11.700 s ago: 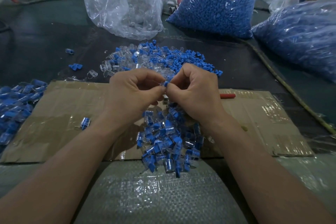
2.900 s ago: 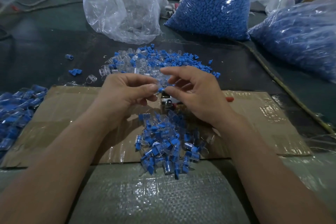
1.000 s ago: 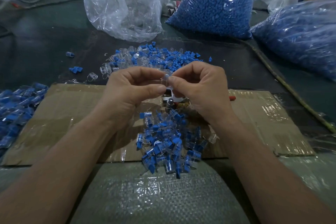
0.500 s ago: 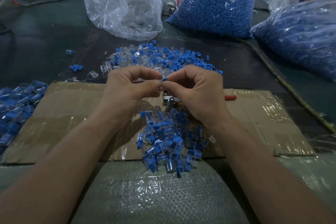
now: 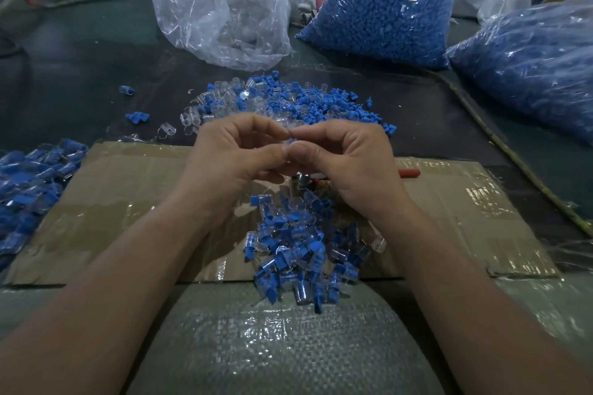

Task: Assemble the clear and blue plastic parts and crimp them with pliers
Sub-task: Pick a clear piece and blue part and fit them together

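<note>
Both hands meet above the cardboard sheet (image 5: pixel 128 202). The left hand (image 5: pixel 234 157) and right hand (image 5: pixel 346 163) pinch one small clear and blue part (image 5: pixel 290 141) between thumbs and curled fingertips. The assembled pile (image 5: pixel 295 244) lies nearer, the loose pile (image 5: pixel 288 102) farther. The pliers (image 5: pixel 409 173) are partly hidden under the right hand.

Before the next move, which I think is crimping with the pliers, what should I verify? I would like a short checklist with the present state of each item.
1. Part held: ok. The left hand and the right hand both pinch it at their fingertips.
2. Blue piece fully seated in the clear one: cannot tell; fingers hide it.
3. Pliers near: ok. They lie on the cardboard under the right hand, red handle showing.
4. A hand free for the pliers: not ok; both are busy.
5. Loose parts for later: ok; the loose pile lies beyond the hands.
</note>
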`<act>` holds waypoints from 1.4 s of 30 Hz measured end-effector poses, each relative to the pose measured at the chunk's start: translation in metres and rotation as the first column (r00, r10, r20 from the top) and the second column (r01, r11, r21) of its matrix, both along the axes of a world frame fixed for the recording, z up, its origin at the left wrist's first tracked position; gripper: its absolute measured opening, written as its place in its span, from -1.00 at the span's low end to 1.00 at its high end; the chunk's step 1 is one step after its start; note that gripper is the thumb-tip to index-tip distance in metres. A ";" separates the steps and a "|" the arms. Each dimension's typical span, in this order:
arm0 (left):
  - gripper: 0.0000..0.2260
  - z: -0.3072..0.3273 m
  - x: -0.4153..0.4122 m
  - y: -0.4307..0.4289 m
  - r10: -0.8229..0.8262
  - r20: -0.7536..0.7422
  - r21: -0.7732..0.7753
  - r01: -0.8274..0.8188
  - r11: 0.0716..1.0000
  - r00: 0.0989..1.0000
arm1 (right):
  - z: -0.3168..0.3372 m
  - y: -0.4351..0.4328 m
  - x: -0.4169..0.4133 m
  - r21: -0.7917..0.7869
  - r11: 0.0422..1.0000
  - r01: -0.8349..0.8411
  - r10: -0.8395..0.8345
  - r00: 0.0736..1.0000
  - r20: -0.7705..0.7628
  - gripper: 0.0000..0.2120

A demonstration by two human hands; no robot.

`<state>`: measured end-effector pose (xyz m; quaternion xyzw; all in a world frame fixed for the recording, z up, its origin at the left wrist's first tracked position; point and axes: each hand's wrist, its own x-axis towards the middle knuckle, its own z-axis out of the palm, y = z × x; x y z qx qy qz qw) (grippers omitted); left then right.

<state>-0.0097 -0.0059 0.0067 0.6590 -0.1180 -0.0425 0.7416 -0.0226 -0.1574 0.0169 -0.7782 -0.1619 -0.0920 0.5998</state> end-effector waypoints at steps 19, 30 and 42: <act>-0.96 0.005 0.002 0.004 -0.122 -0.182 -0.067 0.112 0.992 0.976 | -0.006 -0.006 0.002 -0.119 0.992 -0.045 0.065 0.982 0.177 -0.66; -0.97 0.004 0.003 0.005 -0.159 -0.179 -0.104 0.143 0.984 0.971 | -0.006 -0.008 0.001 -0.113 0.994 -0.010 0.035 0.974 0.222 -0.68; -0.92 0.004 0.006 0.006 -0.211 -0.198 -0.185 0.175 0.967 0.957 | -0.010 -0.010 0.004 -0.137 0.990 0.024 0.014 0.964 0.267 -0.65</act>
